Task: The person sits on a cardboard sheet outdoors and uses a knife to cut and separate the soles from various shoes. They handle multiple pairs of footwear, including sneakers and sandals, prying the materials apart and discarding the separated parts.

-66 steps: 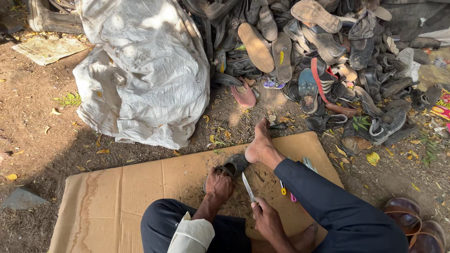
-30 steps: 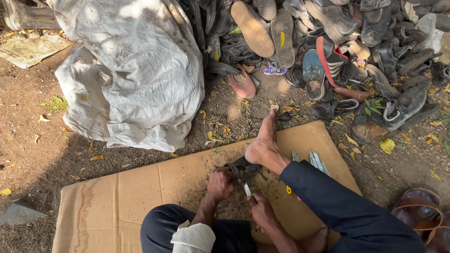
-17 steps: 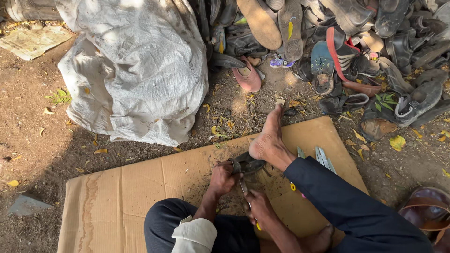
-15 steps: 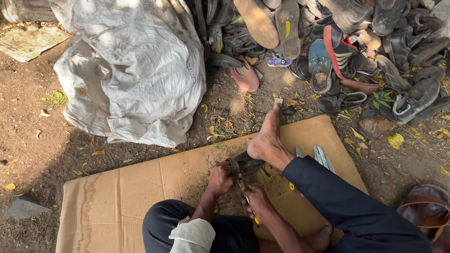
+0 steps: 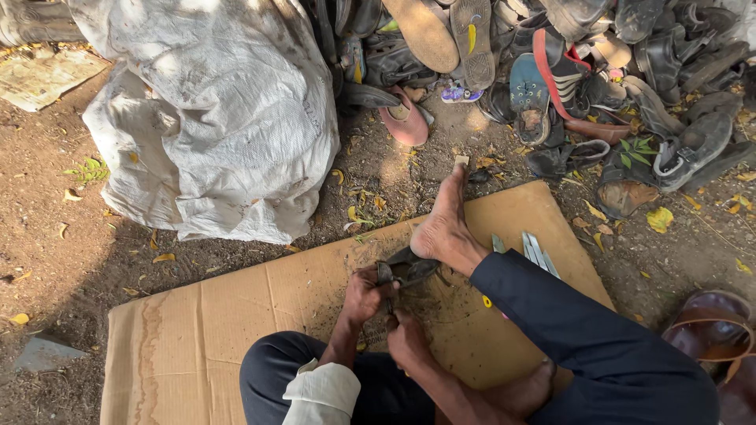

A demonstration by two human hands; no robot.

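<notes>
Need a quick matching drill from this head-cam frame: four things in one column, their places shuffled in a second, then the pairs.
Things
1. white sack
2. dark shoe piece
3. cardboard sheet
4. pink shoe

Places
A. flat on the dirt, under the seated person
B. gripped by the left hand, pinned under the bare foot
C. upper left, bulging, on the ground beyond the cardboard
D. at the near edge of the shoe pile, just right of the sack

Pairs: 1-C, 2-B, 3-A, 4-D

The right hand sits just below the piece; what it holds cannot be made out.
</notes>
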